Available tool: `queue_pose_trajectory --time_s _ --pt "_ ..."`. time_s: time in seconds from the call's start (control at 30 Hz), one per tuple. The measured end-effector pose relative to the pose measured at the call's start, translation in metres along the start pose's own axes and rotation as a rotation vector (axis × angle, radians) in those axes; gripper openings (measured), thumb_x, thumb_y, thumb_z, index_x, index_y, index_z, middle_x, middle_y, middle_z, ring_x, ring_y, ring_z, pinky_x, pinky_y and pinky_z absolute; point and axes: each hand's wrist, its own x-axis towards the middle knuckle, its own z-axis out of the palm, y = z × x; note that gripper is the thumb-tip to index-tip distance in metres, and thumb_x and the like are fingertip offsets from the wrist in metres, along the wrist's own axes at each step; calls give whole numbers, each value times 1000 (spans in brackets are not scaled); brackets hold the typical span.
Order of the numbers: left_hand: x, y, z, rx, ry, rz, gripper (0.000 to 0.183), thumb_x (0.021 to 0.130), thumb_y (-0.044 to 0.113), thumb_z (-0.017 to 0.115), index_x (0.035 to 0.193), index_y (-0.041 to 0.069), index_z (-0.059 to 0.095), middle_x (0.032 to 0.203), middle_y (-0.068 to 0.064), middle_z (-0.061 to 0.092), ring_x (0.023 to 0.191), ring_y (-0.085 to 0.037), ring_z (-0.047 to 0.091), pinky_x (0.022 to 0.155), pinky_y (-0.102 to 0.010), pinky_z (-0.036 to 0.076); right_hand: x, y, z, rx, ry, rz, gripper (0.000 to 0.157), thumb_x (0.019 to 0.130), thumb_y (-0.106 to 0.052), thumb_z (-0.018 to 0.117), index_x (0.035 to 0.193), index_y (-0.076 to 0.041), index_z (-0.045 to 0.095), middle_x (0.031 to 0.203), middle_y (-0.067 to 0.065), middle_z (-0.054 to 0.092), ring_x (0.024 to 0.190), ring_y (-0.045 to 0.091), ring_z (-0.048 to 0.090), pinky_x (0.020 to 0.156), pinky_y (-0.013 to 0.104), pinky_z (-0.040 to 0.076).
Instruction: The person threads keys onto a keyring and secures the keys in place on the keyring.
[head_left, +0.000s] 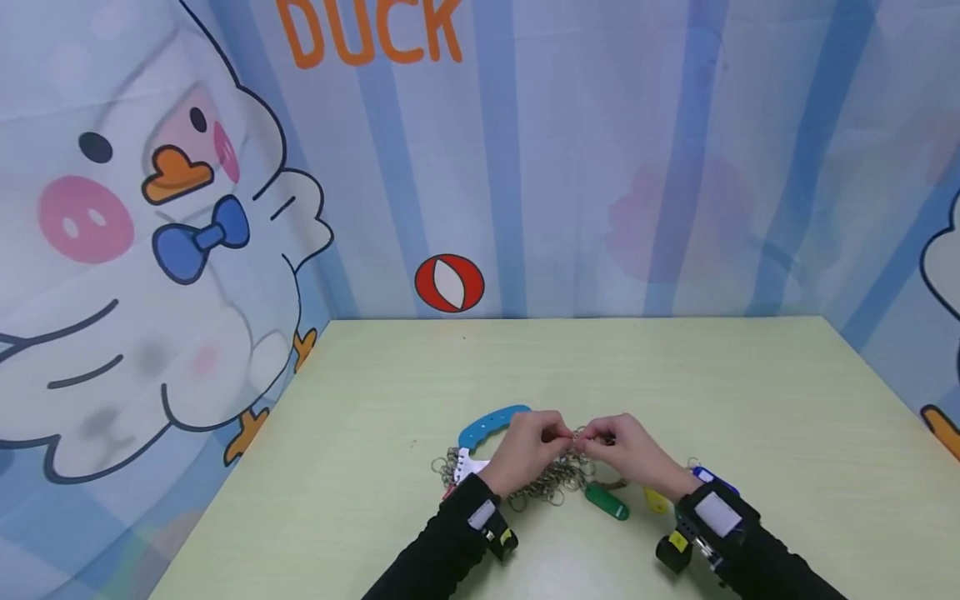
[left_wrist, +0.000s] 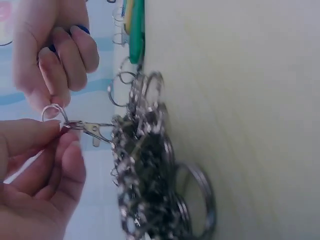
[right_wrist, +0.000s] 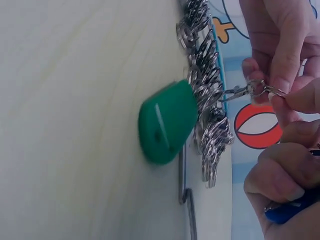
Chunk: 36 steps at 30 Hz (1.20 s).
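The heap of metal rings (head_left: pixel 558 481) lies on the desk (head_left: pixel 720 383), and just above it both hands meet over a small ring (left_wrist: pixel 59 108). The left hand (head_left: pixel 528 454) has its grip clamped on that ring where it joins a metal clasp (left_wrist: pixel 95 131), thumb and finger together, seemingly to steady the joint. The right hand (head_left: pixel 628 450) pinches the ring's other side, a hold that probably keeps so slight a piece from twisting. Its remaining fingers curl over a blue object (right_wrist: pixel 292 210), perhaps tucked there to leave the fingertips free. The clasp points toward the heap; whether it is linked to it cannot be told.

Right of the heap, on its near side, lies a green tag (head_left: pixel 607 502); a yellow tag (head_left: pixel 656 502) is farther right. A curved blue strip (head_left: pixel 491 425) lies at the heap's far left, likely out of the fingers' way.
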Motion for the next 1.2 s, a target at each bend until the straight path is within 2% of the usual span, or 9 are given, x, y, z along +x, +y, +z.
queue_pose_trajectory --time_s 0.27,0.4,0.57,0.63,0.77,0.87,0.93,1.03,1.2 --pt "-1 2 1 -113 -51 -123 18 89 14 63 106 10 68 99 -7 74 89 -10 69 76 -18 52 1 -5 0 34 58 20 17 95 -16 59 94 -4 70 92 8 71 76 9 53 67 20 44" --pt "-1 3 2 -116 -42 -126 20 88 12 63 107 8 68 99 -9 74 88 -11 69 75 -17 52 1 -6 1 52 67 66 17 95 -17 58 94 -6 71 91 10 70 70 8 50 62 20 41" --pt "1 1 4 -107 18 -106 16 85 8 65 100 6 70 92 -8 73 78 -5 65 71 -16 51 3 -6 2 57 67 77 18 96 -18 57 97 -6 70 92 8 69 72 10 50 63 21 41" --pt "2 -1 6 -94 44 -104 14 83 7 66 96 5 70 87 -7 72 74 -2 61 68 -16 50 2 -7 3 65 66 94 20 99 -20 52 101 -5 66 87 5 65 73 11 50 63 21 41" --pt "2 -1 7 -83 75 -115 16 81 6 67 96 1 70 83 -5 70 69 0 56 66 -15 49 1 -10 3 107 62 170 22 103 -18 36 111 -2 49 78 4 51 70 16 45 59 23 35" --pt "2 -1 7 -96 73 -134 18 80 6 67 97 -1 69 82 -5 70 69 0 55 66 -15 48 0 -13 1 94 47 203 21 100 -12 31 116 -2 39 78 6 50 69 20 45 57 25 33" --pt "2 -1 7 -104 65 -147 18 81 6 67 97 -1 69 82 -5 69 69 -1 55 66 -16 48 -1 -13 -1 58 34 200 21 99 -10 32 117 -1 37 79 8 54 69 20 46 56 25 34" --pt "3 -1 8 -111 55 -152 18 81 6 67 97 0 70 82 -5 69 69 -1 55 66 -16 48 -2 -11 -3 31 7 139 18 101 -6 33 116 3 37 82 11 60 72 19 53 59 25 41" --pt "3 1 8 -104 56 -137 16 81 8 69 96 3 70 83 -4 69 70 -1 56 66 -16 49 -1 -8 -6 -98 21 15 15 101 -9 46 106 4 51 89 10 67 75 13 60 61 22 46"
